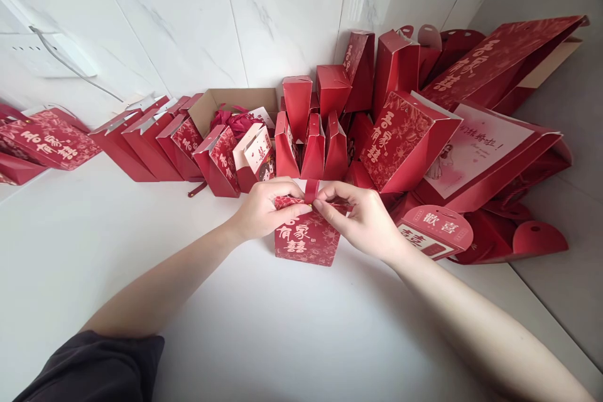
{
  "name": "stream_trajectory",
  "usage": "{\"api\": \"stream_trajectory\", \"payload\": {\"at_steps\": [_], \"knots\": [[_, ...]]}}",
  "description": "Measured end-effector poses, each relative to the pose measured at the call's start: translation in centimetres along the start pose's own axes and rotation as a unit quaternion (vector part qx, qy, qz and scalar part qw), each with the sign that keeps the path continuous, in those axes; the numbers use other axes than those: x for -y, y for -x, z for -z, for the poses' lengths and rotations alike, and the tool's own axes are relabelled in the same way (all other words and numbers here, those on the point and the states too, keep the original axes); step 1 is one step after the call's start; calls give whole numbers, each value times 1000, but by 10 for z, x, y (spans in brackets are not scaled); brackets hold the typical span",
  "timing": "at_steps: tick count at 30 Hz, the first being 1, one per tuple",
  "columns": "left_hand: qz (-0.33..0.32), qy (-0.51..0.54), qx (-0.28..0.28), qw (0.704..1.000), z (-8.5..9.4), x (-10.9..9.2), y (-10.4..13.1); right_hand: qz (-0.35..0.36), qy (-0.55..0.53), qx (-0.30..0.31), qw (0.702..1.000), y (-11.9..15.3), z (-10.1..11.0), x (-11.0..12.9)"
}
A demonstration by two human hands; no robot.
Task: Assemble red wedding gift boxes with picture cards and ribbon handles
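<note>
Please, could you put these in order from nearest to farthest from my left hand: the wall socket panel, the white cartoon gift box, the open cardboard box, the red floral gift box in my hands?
From your left hand:
1. Red floral gift box: touching, in front.
2. White cartoon gift box: just behind.
3. Open cardboard box: farther back.
4. Wall socket panel: far left.

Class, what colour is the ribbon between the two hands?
The ribbon is deep red, seen best in the head view.
</note>
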State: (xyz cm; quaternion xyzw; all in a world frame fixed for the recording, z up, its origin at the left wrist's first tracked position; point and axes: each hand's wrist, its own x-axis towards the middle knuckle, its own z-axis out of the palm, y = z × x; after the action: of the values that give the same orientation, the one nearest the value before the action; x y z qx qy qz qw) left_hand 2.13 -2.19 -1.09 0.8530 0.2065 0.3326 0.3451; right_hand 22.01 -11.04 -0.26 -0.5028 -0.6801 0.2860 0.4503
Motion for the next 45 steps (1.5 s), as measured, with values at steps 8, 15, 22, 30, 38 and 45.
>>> {"api": "stream_trajectory", "payload": {"at_steps": [8, 15, 22, 30, 38, 45], "knots": [[-25, 75, 61, 995, 11, 9, -6, 0, -152, 126, 980, -4, 12, -6], [4, 49, 33, 998, 9, 14, -3, 115, 18, 78, 990, -3, 4, -12], [42, 70, 61, 995, 4, 11, -2, 280, 209, -8, 937, -3, 3, -21], [-27, -39, -114, 992, -1, 7, -3, 326, 248, -66, 910, -2, -1, -27], [-65, -179, 0, 982, -6, -14, 4, 370, 289, -114, 875, -6, -7, -33], [-54, -235, 75, 967, -3, -31, 9, 357, 306, -145, 871, -1, -16, -26]]}}
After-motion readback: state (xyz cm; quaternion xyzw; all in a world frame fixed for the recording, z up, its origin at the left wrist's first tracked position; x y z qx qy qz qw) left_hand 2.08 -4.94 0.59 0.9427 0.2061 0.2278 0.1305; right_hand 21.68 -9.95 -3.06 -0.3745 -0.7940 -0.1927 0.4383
